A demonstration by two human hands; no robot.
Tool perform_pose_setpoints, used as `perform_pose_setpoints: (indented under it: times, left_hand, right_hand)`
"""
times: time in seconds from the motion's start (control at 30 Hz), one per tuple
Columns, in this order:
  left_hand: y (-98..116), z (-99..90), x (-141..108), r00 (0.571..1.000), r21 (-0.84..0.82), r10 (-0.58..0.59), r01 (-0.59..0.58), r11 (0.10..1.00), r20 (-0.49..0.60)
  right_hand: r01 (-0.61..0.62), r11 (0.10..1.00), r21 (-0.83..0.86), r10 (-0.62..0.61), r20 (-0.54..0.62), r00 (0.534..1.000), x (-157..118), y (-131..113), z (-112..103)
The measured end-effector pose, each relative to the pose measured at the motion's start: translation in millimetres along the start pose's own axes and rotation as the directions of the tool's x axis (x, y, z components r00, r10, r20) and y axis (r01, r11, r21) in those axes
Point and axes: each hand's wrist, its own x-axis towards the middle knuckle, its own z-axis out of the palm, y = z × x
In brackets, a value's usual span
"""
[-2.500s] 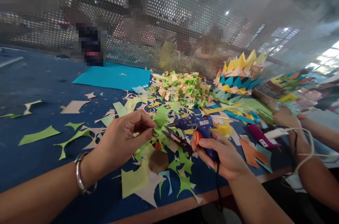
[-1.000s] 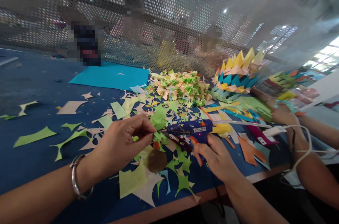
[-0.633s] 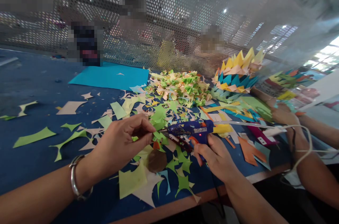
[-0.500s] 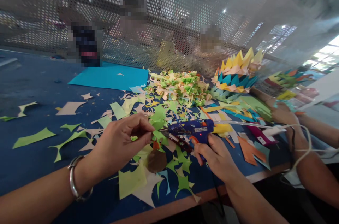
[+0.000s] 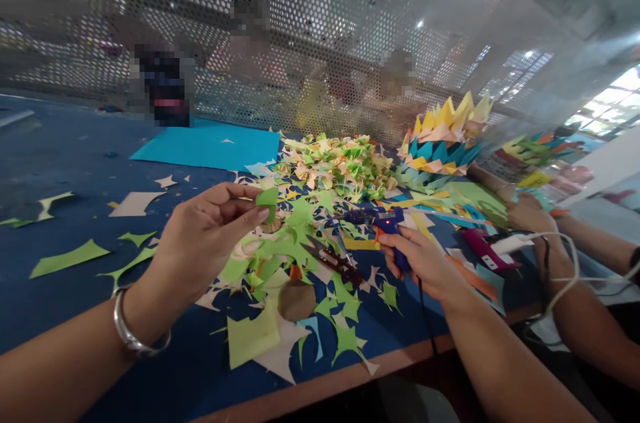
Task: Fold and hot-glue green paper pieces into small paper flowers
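Note:
Between the thumb and fingers of my left hand (image 5: 205, 233) is a small green paper piece (image 5: 269, 201). My right hand (image 5: 417, 256) is wrapped round a blue glue gun (image 5: 373, 215), its nozzle pointing left and a clear glue stick coming out of its back. A small red light shows on the gun. Dark-handled scissors (image 5: 340, 264) lie below the nozzle among green and pale paper scraps. A round brown disc (image 5: 297, 299) rests on the scraps nearer the table's front edge.
Behind the scraps is a heap of folded paper pieces (image 5: 345, 166), with a blue sheet (image 5: 210, 145) to its left. A tiered paper crown shape (image 5: 445, 139) stands at the back right. Another person's arms (image 5: 570, 289) and a pink power strip (image 5: 487, 249) are at the right.
My left hand has moved left and up with the green piece, away from the nozzle. My right hand has carried the glue gun right and slightly up, uncovering the scissors.

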Motion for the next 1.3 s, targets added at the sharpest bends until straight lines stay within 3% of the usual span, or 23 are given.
perform_pose_setpoints:
  times: [0.1,0.17,0.27,0.37,0.43,0.53,0.6,0.73,0.9,1.1,1.3]
  left_hand:
    - [-5,1.9,0,0.999,-0.05,-0.013,0.015,0.999,0.046]
    - [-8,3.1,-1,0.998,-0.061,-0.003,0.007,0.998,0.063]
    - [-11,3.8,-3,0.996,-0.022,0.025,-0.023,0.999,0.084]
    - [-9,4.4,-6,0.991,0.061,0.061,-0.069,0.996,0.117]
    - [-7,5.7,-8,0.985,0.11,0.088,-0.105,0.988,0.149]
    - [-6,9.3,-10,0.973,0.157,0.114,-0.147,0.977,0.201]
    - [-7,11.8,-11,0.966,0.165,0.117,-0.157,0.974,0.231]
    - [-10,13.5,-12,0.954,0.158,0.102,-0.151,0.976,0.283]
    - [-18,13.6,-9,0.951,0.098,0.011,-0.043,0.994,0.308]
    - [-25,17.1,-4,0.939,-0.075,-0.155,0.187,0.98,0.307]
    - [-18,18.4,0,0.92,0.006,-0.179,0.189,0.982,0.348]
  right_hand:
    - [-0.027,0.988,-0.153,0.024,-0.026,0.999,12,6,-12]
    - [0.032,0.948,-0.316,-0.049,-0.046,0.998,16,9,-20]
    - [0.156,0.756,-0.636,-0.237,-0.043,0.97,14,7,-28]
    - [0.142,0.582,-0.8,-0.378,-0.112,0.919,3,-4,-24]
    - [0.233,0.597,-0.768,-0.46,-0.09,0.884,-6,-16,-11]
    - [0.505,0.645,-0.573,-0.567,0.084,0.82,-15,-36,17]
    - [0.63,0.618,-0.47,-0.621,0.2,0.758,-17,-47,36]
    - [0.76,0.495,-0.42,-0.683,0.353,0.64,-9,-54,65]
    - [0.865,0.255,-0.432,-0.782,0.435,0.447,3,-45,79]
    - [0.856,0.12,-0.502,-0.772,0.495,0.399,11,-34,84]
    - [0.843,0.032,-0.537,-0.75,0.544,0.375,15,-30,84]
